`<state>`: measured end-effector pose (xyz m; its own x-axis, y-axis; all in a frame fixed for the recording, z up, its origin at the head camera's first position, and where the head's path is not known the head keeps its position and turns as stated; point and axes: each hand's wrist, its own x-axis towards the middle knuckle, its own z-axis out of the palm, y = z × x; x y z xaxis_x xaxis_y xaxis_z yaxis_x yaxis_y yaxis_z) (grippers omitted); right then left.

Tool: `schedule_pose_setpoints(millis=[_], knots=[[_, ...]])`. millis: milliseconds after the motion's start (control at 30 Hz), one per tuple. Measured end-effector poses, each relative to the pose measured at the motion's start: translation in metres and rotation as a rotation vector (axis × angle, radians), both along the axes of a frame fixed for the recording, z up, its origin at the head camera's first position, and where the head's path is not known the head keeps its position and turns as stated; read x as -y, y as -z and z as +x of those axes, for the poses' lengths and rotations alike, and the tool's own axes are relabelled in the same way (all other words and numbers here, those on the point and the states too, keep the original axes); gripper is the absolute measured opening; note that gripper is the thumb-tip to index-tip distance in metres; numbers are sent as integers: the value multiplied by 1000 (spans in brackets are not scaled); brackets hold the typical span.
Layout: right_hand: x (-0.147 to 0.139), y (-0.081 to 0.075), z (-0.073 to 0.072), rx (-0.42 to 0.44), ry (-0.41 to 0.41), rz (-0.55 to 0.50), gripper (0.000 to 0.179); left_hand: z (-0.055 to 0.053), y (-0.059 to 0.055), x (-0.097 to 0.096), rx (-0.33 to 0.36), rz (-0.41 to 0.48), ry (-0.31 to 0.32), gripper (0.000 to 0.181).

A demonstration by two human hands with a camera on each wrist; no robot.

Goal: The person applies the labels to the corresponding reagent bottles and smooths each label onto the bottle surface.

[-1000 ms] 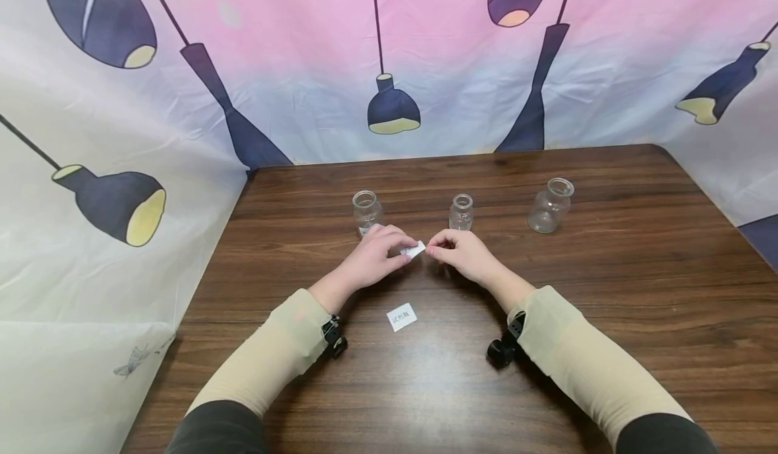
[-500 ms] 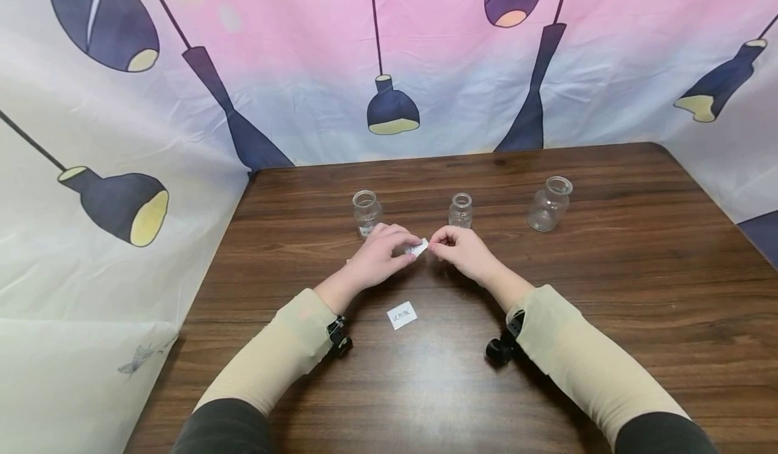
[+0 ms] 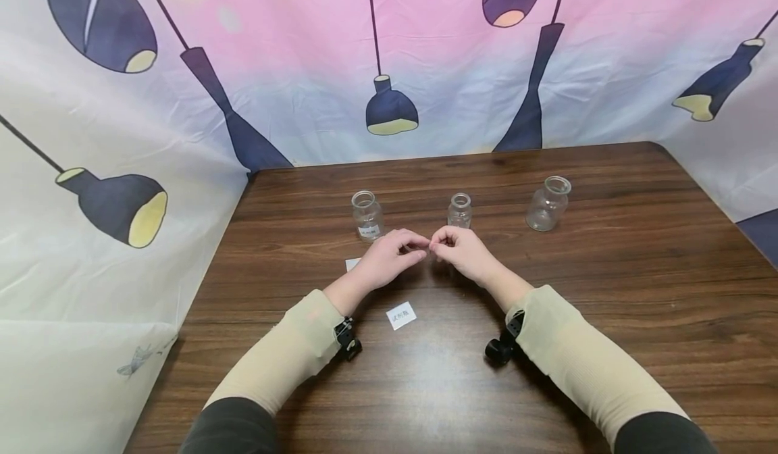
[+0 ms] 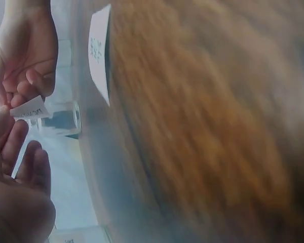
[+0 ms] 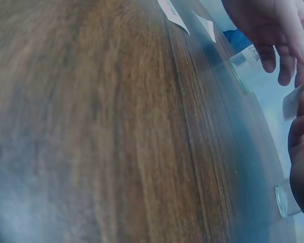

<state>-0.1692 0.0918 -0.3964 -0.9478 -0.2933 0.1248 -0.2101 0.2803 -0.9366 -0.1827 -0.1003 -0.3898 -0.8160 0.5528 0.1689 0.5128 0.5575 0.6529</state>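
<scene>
In the head view my left hand (image 3: 392,258) and right hand (image 3: 467,253) meet fingertip to fingertip above the middle of the table. Between them is a small white paper label (image 4: 31,108) with handwriting, which the left wrist view shows at the fingertips of both hands. The right hand pinches it with curled fingers. The left thumb and index finger pinch at its edge, the other fingers loosely bent. From the right wrist view the label (image 5: 292,104) hangs beside the right fingertips. In the head view the hands hide it.
A glass jar with a label (image 3: 367,217) stands behind the left hand. A smaller glass jar (image 3: 460,209) is behind the right hand, and another glass jar (image 3: 548,204) stands farther right. One written label (image 3: 402,315) lies nearer me; another white paper (image 3: 352,263) peeks out by the left wrist.
My left hand has shifted right until its fingertips reach the right hand's. The label between them has turned out of the head view. The jar's label and the paper by the left wrist now show more.
</scene>
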Motion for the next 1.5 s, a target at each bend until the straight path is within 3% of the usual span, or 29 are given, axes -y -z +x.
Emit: schedule_pose_setpoints(millis=[167,367,800,1200,1500], knots=[[3,-21,14,16,-17,-32,9,2,1,-4,77,82,-81,19],[4,-23,17,11,-17,-34,10,1,4,-5,94,109,-125,17],[6,-19,14,13,23,-39,10,1,4,-10,103,150,-156,13],[3,-15,12,23,4,-71,11,2,2,-13,140,163,-157,14],[3,-15,10,22,1,-66,11,1,4,-13,125,165,-161,14]])
